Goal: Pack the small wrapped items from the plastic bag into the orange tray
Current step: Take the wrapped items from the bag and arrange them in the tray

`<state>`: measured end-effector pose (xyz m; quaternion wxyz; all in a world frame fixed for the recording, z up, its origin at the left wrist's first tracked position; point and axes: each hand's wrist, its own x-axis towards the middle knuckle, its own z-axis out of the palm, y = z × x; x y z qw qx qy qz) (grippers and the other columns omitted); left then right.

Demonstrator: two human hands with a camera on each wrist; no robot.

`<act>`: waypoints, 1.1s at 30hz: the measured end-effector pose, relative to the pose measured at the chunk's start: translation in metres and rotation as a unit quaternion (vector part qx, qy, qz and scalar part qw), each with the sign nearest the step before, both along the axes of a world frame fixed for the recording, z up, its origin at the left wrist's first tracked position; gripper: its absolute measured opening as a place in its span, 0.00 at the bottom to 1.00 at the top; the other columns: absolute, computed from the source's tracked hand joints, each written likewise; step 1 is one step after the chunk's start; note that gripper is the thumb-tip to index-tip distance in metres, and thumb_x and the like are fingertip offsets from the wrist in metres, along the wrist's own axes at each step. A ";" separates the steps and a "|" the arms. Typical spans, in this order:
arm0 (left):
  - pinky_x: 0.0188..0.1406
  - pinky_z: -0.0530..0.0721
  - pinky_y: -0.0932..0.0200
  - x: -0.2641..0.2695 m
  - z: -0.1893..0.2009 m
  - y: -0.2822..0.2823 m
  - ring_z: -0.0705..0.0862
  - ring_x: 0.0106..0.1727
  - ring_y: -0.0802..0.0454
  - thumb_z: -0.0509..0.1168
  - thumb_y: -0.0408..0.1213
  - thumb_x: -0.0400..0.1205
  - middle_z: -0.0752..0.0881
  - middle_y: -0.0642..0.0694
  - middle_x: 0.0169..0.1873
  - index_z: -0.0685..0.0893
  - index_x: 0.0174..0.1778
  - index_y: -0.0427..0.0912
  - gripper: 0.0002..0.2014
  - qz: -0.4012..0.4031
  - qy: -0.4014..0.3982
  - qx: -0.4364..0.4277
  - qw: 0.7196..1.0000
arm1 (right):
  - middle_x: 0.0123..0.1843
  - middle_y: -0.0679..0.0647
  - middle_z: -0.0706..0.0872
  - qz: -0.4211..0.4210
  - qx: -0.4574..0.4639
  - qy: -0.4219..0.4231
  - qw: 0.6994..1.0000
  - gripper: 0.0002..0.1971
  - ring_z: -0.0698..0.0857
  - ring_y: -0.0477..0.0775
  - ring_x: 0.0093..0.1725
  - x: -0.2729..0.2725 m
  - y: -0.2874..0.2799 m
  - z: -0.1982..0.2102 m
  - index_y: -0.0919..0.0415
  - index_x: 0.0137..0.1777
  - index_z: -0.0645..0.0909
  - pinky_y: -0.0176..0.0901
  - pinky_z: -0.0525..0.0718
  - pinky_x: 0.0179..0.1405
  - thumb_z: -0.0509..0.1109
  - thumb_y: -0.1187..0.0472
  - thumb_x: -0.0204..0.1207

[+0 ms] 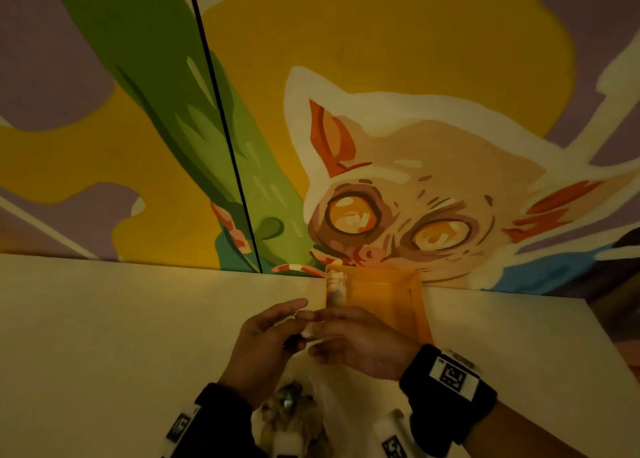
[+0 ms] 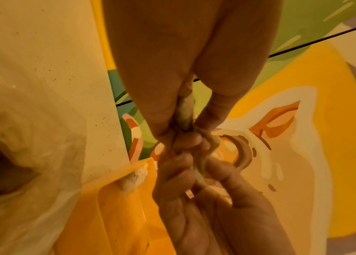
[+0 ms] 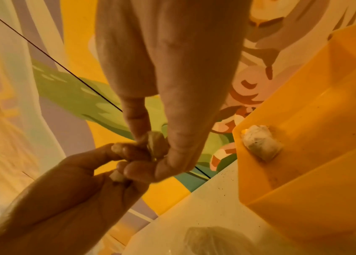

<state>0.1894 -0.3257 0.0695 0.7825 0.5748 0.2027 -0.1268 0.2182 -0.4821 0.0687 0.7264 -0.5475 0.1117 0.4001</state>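
A small wrapped item (image 1: pixel 307 331) hangs between both hands, just above the table and in front of the orange tray (image 1: pixel 398 305). My left hand (image 1: pixel 300 316) pinches it from the left and my right hand (image 1: pixel 319 323) pinches it from the right. In the left wrist view the left hand (image 2: pixel 186 121) has the crumpled item (image 2: pixel 187 110) between thumb and finger. In the right wrist view the right hand (image 3: pixel 155 152) nips the item (image 3: pixel 155 143). More wrapped items (image 1: pixel 336 286) lie in the tray's far left corner. The plastic bag (image 1: pixel 304 409) lies beneath my wrists.
The tray stands against a painted wall (image 1: pixel 381 145) at the back of the pale table (image 1: pixel 121 319). The table's right edge (image 1: pixel 616 364) runs close to the right arm. Both wrists wear black bands with markers.
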 end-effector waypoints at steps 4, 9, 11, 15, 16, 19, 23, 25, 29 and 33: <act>0.38 0.82 0.55 -0.001 -0.005 0.001 0.83 0.39 0.47 0.66 0.26 0.81 0.91 0.39 0.43 0.89 0.54 0.39 0.10 0.017 -0.007 0.043 0.999 | 0.48 0.62 0.88 -0.077 -0.056 -0.039 0.995 0.12 0.89 0.56 0.43 -0.004 -0.009 -0.005 0.65 0.59 0.81 0.44 0.89 0.44 0.71 0.72 0.77; 0.40 0.84 0.54 -0.008 -0.007 -0.005 0.84 0.39 0.47 0.68 0.31 0.81 0.91 0.40 0.43 0.90 0.51 0.41 0.06 -0.021 0.009 0.061 0.998 | 0.60 0.62 0.85 -0.168 -0.043 -0.043 0.984 0.14 0.91 0.58 0.50 -0.006 -0.011 -0.008 0.67 0.61 0.79 0.45 0.89 0.45 0.72 0.69 0.77; 0.40 0.84 0.55 -0.010 -0.008 -0.009 0.84 0.38 0.48 0.71 0.34 0.80 0.90 0.38 0.44 0.90 0.50 0.41 0.06 -0.062 0.001 0.065 0.996 | 0.61 0.61 0.85 -0.167 -0.048 -0.060 0.983 0.12 0.90 0.60 0.54 -0.010 -0.010 -0.010 0.65 0.59 0.81 0.49 0.90 0.48 0.73 0.66 0.77; 0.36 0.83 0.61 -0.010 -0.011 -0.013 0.83 0.34 0.55 0.73 0.36 0.78 0.89 0.41 0.39 0.91 0.47 0.44 0.04 -0.111 -0.052 0.139 0.983 | 0.59 0.59 0.87 -0.130 -0.087 -0.082 0.984 0.12 0.88 0.61 0.57 -0.016 -0.010 -0.013 0.62 0.58 0.83 0.53 0.90 0.54 0.75 0.63 0.75; 0.35 0.82 0.62 -0.009 -0.011 -0.013 0.82 0.33 0.56 0.72 0.36 0.78 0.88 0.44 0.35 0.91 0.44 0.45 0.03 -0.112 -0.068 0.155 0.979 | 0.58 0.60 0.88 -0.126 -0.091 -0.084 0.984 0.12 0.88 0.61 0.57 -0.017 -0.011 -0.014 0.62 0.58 0.83 0.54 0.89 0.55 0.75 0.63 0.75; 0.31 0.81 0.63 -0.004 -0.014 -0.009 0.80 0.28 0.56 0.71 0.33 0.79 0.85 0.48 0.27 0.91 0.39 0.43 0.05 -0.100 -0.101 0.208 0.968 | 0.56 0.55 0.90 -0.092 -0.104 -0.121 0.983 0.11 0.89 0.57 0.56 -0.016 -0.019 -0.014 0.58 0.57 0.85 0.49 0.90 0.54 0.75 0.60 0.76; 0.26 0.79 0.66 0.002 -0.017 -0.007 0.78 0.26 0.59 0.70 0.31 0.80 0.83 0.47 0.26 0.89 0.39 0.37 0.05 -0.112 -0.119 0.252 0.954 | 0.52 0.42 0.89 0.017 -0.228 -0.262 0.937 0.07 0.86 0.44 0.54 -0.013 -0.029 -0.013 0.45 0.50 0.85 0.38 0.86 0.54 0.77 0.56 0.74; 0.26 0.79 0.65 0.004 -0.019 -0.008 0.79 0.27 0.58 0.69 0.31 0.80 0.84 0.49 0.26 0.90 0.39 0.39 0.06 -0.122 -0.121 0.260 0.950 | 0.50 0.40 0.88 0.063 -0.279 -0.314 0.906 0.06 0.85 0.43 0.53 -0.009 -0.032 -0.015 0.42 0.47 0.85 0.36 0.83 0.54 0.77 0.54 0.73; 0.31 0.83 0.63 0.006 -0.022 -0.011 0.85 0.35 0.54 0.68 0.32 0.81 0.88 0.49 0.33 0.90 0.43 0.45 0.06 -0.095 -0.101 0.269 0.953 | 0.47 0.42 0.86 0.082 -0.326 -0.319 0.886 0.04 0.84 0.42 0.48 0.006 -0.039 -0.022 0.48 0.49 0.85 0.30 0.79 0.46 0.75 0.55 0.76; 0.40 0.88 0.56 0.005 -0.023 -0.009 0.89 0.45 0.43 0.66 0.29 0.82 0.89 0.41 0.45 0.87 0.54 0.43 0.09 -0.036 -0.047 0.191 0.980 | 0.41 0.43 0.85 0.070 -0.357 -0.281 0.888 0.06 0.84 0.46 0.43 0.028 -0.045 -0.033 0.46 0.40 0.82 0.38 0.82 0.42 0.75 0.56 0.76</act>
